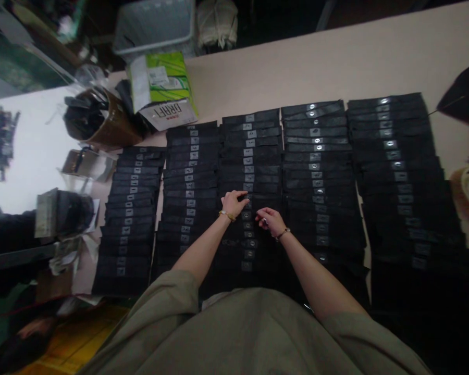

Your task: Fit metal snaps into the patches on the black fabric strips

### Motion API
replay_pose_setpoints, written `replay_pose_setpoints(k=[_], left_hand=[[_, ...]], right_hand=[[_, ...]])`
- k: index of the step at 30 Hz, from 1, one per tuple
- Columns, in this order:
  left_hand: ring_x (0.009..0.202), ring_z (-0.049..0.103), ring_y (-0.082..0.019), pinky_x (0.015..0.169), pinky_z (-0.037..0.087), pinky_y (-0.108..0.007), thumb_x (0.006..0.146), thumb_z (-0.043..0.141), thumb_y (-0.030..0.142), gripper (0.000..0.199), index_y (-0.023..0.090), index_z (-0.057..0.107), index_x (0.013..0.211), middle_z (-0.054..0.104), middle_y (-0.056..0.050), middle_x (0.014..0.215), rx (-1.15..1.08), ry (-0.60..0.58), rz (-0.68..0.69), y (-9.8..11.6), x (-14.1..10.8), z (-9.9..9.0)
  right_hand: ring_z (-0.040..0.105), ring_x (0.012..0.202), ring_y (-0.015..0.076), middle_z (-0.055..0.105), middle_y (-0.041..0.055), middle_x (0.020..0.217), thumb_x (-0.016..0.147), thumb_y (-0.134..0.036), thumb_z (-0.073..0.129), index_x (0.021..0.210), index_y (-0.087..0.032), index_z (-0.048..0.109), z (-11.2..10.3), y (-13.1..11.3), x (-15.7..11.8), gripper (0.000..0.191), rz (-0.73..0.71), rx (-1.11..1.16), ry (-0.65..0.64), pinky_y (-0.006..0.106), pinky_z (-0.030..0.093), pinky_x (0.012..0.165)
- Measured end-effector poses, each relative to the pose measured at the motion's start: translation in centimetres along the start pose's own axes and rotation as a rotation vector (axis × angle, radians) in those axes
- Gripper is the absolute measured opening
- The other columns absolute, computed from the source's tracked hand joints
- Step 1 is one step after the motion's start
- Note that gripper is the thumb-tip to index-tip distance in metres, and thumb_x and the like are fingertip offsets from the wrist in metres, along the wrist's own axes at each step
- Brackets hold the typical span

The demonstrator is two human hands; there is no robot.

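Observation:
Black fabric pieces lie overlapped in a column in front of me, each showing a small grey label with a mark on it. My left hand rests over the middle of this column, its thumb and forefinger apart beside one label. Just right of the labels, my right hand hovers low over the black fabric with its fingers curled together. A small pale spot shows at those fingers, but what they hold, if anything, is too small to name.
More black columns flank this one, including a left column and a far right column. At the back left are a green and white carton, a brown bin of dark scraps and a grey crate. A round woven item lies right.

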State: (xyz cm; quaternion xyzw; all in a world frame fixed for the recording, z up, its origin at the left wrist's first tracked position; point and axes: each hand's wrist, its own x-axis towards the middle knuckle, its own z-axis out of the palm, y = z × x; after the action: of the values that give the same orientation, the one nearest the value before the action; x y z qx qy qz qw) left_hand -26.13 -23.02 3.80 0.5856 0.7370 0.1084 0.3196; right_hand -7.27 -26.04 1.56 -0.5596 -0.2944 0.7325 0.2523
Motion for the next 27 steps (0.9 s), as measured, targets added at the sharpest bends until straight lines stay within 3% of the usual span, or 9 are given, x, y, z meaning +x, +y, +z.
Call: replay_pose_setpoints(k=[7, 11, 14, 18, 23, 27], left_hand=[[0.107, 0.06, -0.021, 0.097, 0.038, -0.038, 0.095, 0.058, 0.036, 0.02, 0.032, 0.074, 0.106, 0.073, 0.0, 0.111, 0.101, -0.023, 0.105, -0.4, 0.7, -0.5], [0.106, 0.059, -0.022, 0.093, 0.039, -0.037, 0.096, 0.055, 0.033, 0.023, 0.031, 0.073, 0.111, 0.071, -0.003, 0.112, 0.2, -0.069, 0.279, -0.5, 1.2, -1.1], [0.105, 0.06, -0.023, 0.091, 0.042, -0.037, 0.096, 0.054, 0.031, 0.022, 0.028, 0.074, 0.106, 0.073, -0.005, 0.108, 0.227, -0.124, 0.374, -0.8, 1.9, -1.7], [0.097, 0.066, -0.02, 0.09, 0.046, -0.031, 0.094, 0.058, 0.033, 0.019, 0.028, 0.074, 0.102, 0.076, 0.0, 0.102, 0.074, -0.147, 0.234, -0.9, 2.5, -1.9], [0.098, 0.067, -0.02, 0.091, 0.047, -0.033, 0.091, 0.061, 0.029, 0.019, 0.03, 0.072, 0.105, 0.076, 0.002, 0.099, 0.06, -0.139, 0.157, -0.6, 2.6, -1.4], [0.106, 0.063, -0.023, 0.095, 0.046, -0.035, 0.092, 0.059, 0.032, 0.019, 0.027, 0.073, 0.102, 0.072, -0.004, 0.107, 0.197, -0.118, 0.244, -0.5, 2.2, -1.4]], right_hand=[[0.055, 0.046, 0.0082, 0.069, 0.0026, 0.069, 0.059, -0.056, 0.079, 0.071, -0.018, 0.056, 0.7, -0.1, -0.1, 0.046, -0.005, 0.006, 0.099, 0.016, 0.029, 0.036], [0.054, 0.048, 0.0086, 0.07, 0.0036, 0.073, 0.063, -0.051, 0.075, 0.077, -0.018, 0.06, 1.6, -0.1, -0.3, 0.039, 0.02, -0.042, 0.181, 0.017, 0.027, 0.038], [0.049, 0.047, 0.0094, 0.066, 0.001, 0.067, 0.074, -0.044, 0.066, 0.077, -0.018, 0.061, 2.3, -0.6, -0.2, 0.027, 0.029, -0.203, 0.297, 0.02, 0.03, 0.042], [0.06, 0.065, 0.0149, 0.069, 0.0032, 0.075, 0.084, -0.036, 0.058, 0.08, -0.019, 0.067, 2.9, -2.6, 0.9, 0.02, -0.164, -0.638, 0.378, 0.026, 0.043, 0.061], [0.065, 0.074, 0.0191, 0.072, 0.0025, 0.084, 0.092, -0.034, 0.055, 0.111, -0.024, 0.068, 2.8, -5.1, 2.7, 0.025, -0.271, -1.095, 0.232, 0.028, 0.044, 0.068], [0.067, 0.078, 0.0207, 0.073, 0.0015, 0.085, 0.091, -0.038, 0.059, 0.108, -0.027, 0.069, 2.2, -5.4, 3.3, 0.023, -0.266, -1.191, 0.118, 0.029, 0.043, 0.067]])
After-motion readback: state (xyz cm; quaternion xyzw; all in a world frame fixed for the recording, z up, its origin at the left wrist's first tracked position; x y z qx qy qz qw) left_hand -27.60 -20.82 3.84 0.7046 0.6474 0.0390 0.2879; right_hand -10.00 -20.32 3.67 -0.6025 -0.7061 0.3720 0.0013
